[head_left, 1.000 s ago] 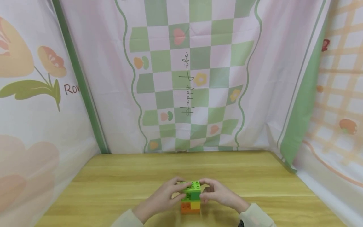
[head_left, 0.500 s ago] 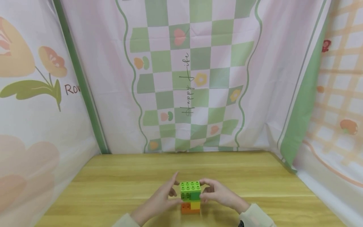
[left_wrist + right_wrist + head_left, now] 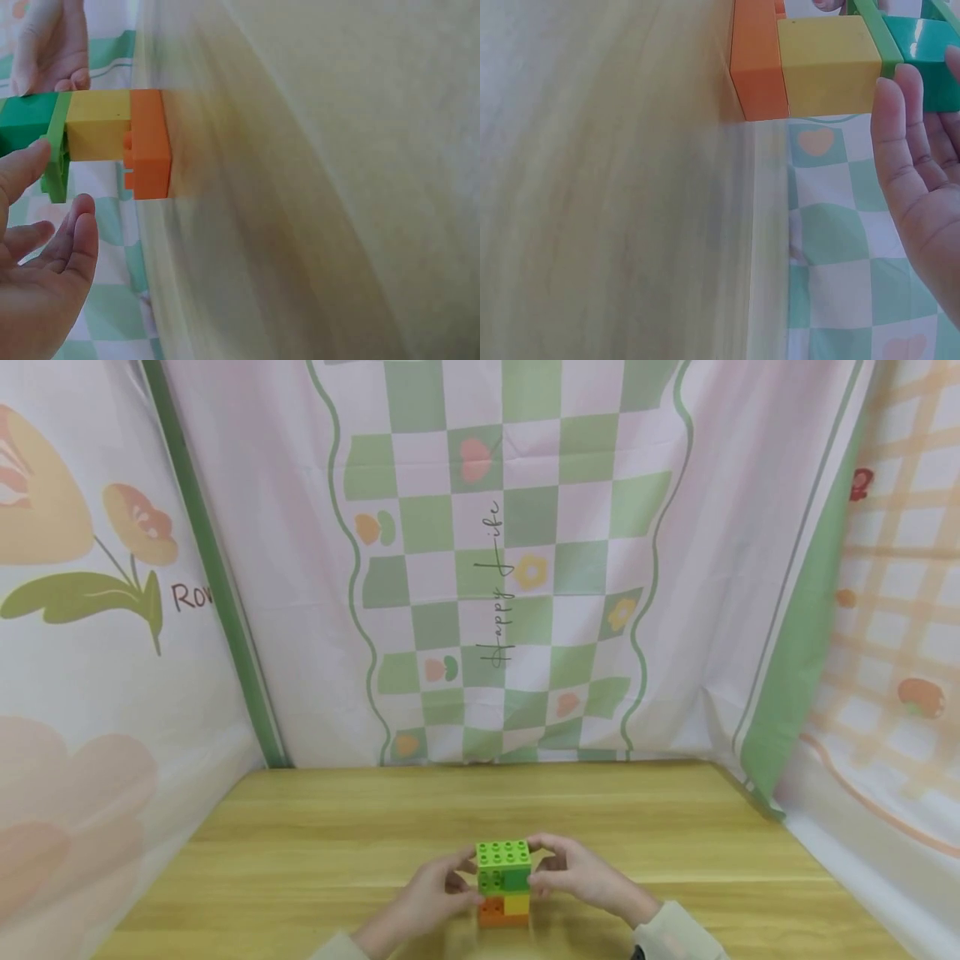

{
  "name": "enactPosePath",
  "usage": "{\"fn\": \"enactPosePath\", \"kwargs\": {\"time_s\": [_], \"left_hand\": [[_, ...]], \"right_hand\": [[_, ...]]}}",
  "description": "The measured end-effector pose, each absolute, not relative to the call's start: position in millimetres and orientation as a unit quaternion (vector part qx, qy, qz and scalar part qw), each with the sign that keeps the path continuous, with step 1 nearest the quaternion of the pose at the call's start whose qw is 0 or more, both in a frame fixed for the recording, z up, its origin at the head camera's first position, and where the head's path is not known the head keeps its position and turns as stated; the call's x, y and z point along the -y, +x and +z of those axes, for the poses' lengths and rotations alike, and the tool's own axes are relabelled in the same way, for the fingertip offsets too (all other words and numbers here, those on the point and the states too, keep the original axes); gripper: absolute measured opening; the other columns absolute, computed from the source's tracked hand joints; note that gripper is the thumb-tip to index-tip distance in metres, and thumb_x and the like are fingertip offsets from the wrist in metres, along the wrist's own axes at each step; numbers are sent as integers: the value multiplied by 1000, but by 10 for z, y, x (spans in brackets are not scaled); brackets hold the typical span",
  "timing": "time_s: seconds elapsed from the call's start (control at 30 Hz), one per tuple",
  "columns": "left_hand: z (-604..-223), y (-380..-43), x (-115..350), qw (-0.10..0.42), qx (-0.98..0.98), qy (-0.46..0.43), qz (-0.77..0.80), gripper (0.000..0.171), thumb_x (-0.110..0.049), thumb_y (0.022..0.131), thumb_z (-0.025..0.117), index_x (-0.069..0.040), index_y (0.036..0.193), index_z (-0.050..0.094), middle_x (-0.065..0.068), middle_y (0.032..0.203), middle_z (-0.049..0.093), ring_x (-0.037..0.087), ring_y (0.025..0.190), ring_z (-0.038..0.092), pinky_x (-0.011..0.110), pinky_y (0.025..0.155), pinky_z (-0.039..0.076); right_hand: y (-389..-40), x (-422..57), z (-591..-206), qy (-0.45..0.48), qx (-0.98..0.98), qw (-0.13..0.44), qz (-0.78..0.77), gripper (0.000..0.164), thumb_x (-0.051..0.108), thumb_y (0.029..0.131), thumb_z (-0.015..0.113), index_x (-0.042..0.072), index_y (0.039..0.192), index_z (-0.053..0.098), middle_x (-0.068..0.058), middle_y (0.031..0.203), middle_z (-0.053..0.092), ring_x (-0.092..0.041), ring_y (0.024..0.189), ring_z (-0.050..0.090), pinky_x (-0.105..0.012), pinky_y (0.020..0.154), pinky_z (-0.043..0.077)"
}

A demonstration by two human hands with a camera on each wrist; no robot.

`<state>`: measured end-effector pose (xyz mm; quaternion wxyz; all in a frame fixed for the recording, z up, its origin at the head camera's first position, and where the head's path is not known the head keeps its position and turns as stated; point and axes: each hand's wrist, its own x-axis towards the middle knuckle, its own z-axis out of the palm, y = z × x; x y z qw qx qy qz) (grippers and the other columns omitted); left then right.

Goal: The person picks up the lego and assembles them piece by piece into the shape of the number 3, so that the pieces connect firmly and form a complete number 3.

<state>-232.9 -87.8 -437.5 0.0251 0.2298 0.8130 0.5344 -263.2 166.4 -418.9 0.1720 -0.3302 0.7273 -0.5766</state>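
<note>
A short tower of toy building blocks stands upright on the table. Its orange base block (image 3: 504, 920) carries a yellow block (image 3: 517, 904) on the right side. Above come a thin light-green plate (image 3: 57, 169), a dark green block (image 3: 516, 880) and a studded light-green top (image 3: 503, 852). My left hand (image 3: 435, 893) holds the tower's left side, its thumb at the thin plate; in the left wrist view the lower fingers curve loosely below it. From the right, my right hand (image 3: 581, 872) holds the tower between thumb and fingers at the dark green block.
The wood-grain table (image 3: 360, 810) stretches out around the tower. Behind it hangs a checked cloth (image 3: 480, 568), with a floral curtain (image 3: 90, 693) on the left and a plaid one (image 3: 892, 652) on the right.
My left hand has lifted its fingers off the top studs, spread them, then closed back in at the tower's left side. The right hand has stayed in place.
</note>
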Motion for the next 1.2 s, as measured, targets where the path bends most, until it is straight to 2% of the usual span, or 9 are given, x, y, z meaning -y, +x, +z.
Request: {"fn": "enactPosePath", "kwargs": {"time_s": [0.17,0.37,0.73,0.97,1.2], "left_hand": [[-4392,-2313,860,29,-812,215,542,42,-14,78,72,-3,116,59,2,103,61,12,78,57,24,67,50],[-4424,-2314,839,13,-808,220,546,30,-10,78,71,-4,106,62,1,94,64,11,75,56,24,66,48],[-4411,-2339,846,3,-807,235,541,29,-12,80,70,0,105,63,0,89,65,8,72,57,23,63,49],[-4403,-2375,843,7,-809,227,542,33,-12,82,68,4,110,61,3,92,66,11,73,58,24,63,50],[-4393,-2417,827,9,-813,216,541,36,-14,84,67,8,112,60,9,95,66,17,79,61,26,68,51]], "right_hand": [[-2639,-1658,-4196,-335,-721,170,-583,40,7,88,59,-5,124,47,-18,112,51,-27,84,61,-40,68,53],[-2637,-1655,-4203,-333,-723,167,-582,41,7,88,59,-5,125,46,-18,112,51,-26,83,60,-39,68,53],[-2628,-1656,-4166,-313,-725,180,-586,44,10,90,57,-5,129,44,-17,111,53,-30,83,59,-43,71,51],[-2670,-1656,-4140,-295,-735,186,-582,49,14,92,56,-7,133,39,-19,105,61,-37,84,58,-49,75,49],[-2730,-1640,-4138,-277,-744,177,-582,56,19,92,56,-10,135,33,-18,107,61,-31,83,59,-45,76,50]]}}
